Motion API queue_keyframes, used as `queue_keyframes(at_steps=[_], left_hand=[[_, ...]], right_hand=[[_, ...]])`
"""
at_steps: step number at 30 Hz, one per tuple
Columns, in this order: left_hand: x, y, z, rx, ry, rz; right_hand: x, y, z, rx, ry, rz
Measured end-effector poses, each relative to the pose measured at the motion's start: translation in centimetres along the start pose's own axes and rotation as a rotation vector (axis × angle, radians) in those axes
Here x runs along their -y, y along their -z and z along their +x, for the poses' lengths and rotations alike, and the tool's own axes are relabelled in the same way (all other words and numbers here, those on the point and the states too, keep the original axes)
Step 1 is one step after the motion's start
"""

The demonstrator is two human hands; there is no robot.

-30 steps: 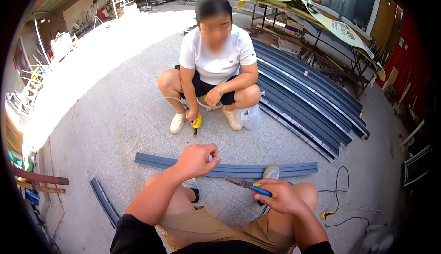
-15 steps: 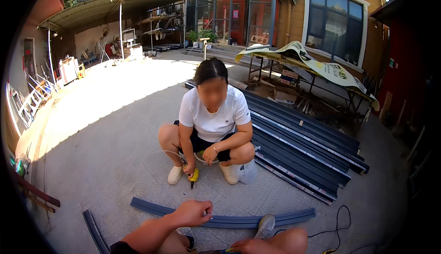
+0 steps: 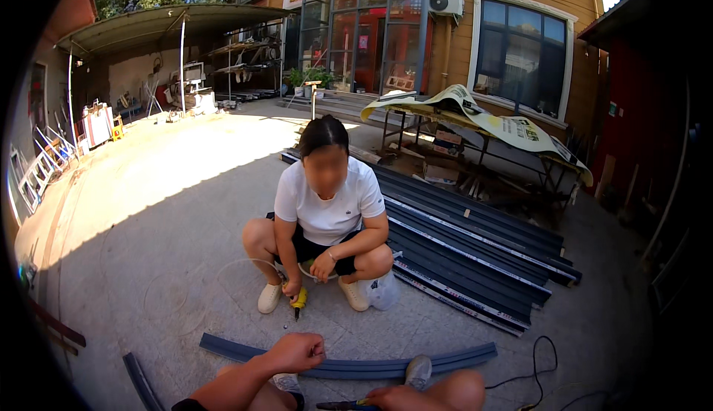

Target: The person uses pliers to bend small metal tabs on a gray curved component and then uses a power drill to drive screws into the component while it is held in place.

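My left hand reaches in from the lower left, fingers curled and pinched over a dark blue-grey metal strip on the ground. Whatever sits in that pinch is too small to name. Low in the picture, by my knee, my right hand is closed around a dark tool with a yellow part; the lower edge cuts most of it off. Across the strip a person in a white shirt squats, one hand on a yellow power tool pointing down at the pavement.
Long dark profiles lie stacked behind the person at right. A second short strip is at lower left. A black cable loops at lower right. A sheet-covered table stands farther back. A clear plastic bag sits beside the person's shoe.
The whole scene has shifted left and slightly down in the picture. More of the dark tool in my right hand shows now. My left hand stays pinched over the strip.
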State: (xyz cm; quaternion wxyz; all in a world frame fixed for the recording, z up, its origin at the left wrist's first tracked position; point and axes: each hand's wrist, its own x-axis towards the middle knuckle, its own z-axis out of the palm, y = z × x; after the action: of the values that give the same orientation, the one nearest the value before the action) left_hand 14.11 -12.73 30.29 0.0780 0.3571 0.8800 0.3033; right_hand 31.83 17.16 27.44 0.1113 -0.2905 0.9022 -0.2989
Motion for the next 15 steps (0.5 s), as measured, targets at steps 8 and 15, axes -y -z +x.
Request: queue_keyframes(at_steps=[8,15], left_hand=[[-0.2,-0.8,0.2,0.068,0.043,-0.057],[0.6,-1.9,3.0,0.348,-0.04,0.003]], right_hand=[[-2.1,-2.0,-0.6,0.032,0.009,-0.09],[-1.4,0.1,-2.2,0.381,-0.072,-0.242]])
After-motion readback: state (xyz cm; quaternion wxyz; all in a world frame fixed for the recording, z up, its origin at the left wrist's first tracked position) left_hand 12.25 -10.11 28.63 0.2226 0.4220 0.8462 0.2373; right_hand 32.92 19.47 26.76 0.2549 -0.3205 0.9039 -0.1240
